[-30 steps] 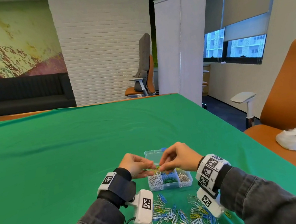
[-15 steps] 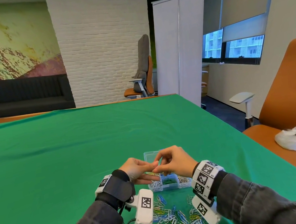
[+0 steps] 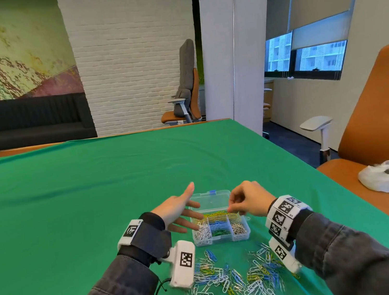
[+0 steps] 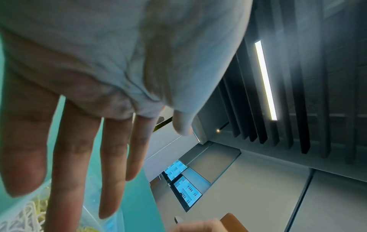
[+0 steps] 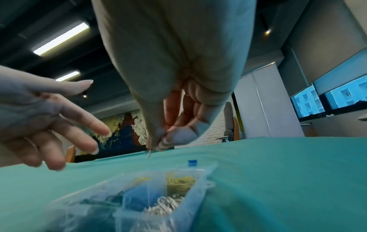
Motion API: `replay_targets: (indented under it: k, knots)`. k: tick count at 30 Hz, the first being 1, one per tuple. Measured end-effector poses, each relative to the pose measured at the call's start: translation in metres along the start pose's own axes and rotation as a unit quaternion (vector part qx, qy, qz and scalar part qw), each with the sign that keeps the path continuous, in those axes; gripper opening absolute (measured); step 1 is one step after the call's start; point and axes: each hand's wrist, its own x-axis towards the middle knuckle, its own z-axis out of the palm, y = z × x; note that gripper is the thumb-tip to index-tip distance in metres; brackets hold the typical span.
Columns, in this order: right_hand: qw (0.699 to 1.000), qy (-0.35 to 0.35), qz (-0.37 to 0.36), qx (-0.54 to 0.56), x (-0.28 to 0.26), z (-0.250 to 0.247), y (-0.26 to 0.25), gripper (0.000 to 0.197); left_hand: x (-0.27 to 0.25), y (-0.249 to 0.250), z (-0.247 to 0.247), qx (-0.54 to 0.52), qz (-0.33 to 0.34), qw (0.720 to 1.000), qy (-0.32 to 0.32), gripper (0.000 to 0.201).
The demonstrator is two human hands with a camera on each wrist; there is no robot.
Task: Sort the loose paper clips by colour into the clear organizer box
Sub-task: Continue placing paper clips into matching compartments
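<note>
Fingers of the right hand (image 3: pixel 248 201) pinch a small paper clip (image 5: pixel 149 153) above the clear organizer box (image 3: pixel 221 238) on the green surface (image 3: pixel 70 203); the left hand (image 3: pixel 176 210) hovers spread and empty. Released carelessly, the clip may land among the wrong colour.

Head view evenly bright and sharp; straight lines bow at the wide-angle edges. Both wrist views carry a blue-green cast, lit by ceiling strip lights (image 4: pixel 265 80). The near organizer box (image 5: pixel 127 202) is blurred.
</note>
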Motion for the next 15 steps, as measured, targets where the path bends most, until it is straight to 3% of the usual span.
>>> replay_targets:
  k: [5,9,12,15]
  knots:
    - [0.992,-0.039,0.057,-0.105,-0.008,0.003,0.014,0.023,-0.002,0.002,0.006,0.083,-0.007,0.995,-0.047,0.057]
    - [0.991,-0.037,0.017,-0.127,-0.02,0.001,0.009,0.029,-0.001,-0.001,0.012,0.25,0.031,0.966,-0.053,0.033]
    - [0.987,-0.095,-0.023,-0.129,-0.037,0.0,0.004,0.027,-0.001,-0.002,0.018,0.331,0.032,0.941,-0.058,0.033]
    - [0.975,-0.152,-0.012,-0.162,-0.051,0.0,0.013,0.021,-0.002,-0.002,0.032,0.367,0.027,0.927,-0.07,0.033]
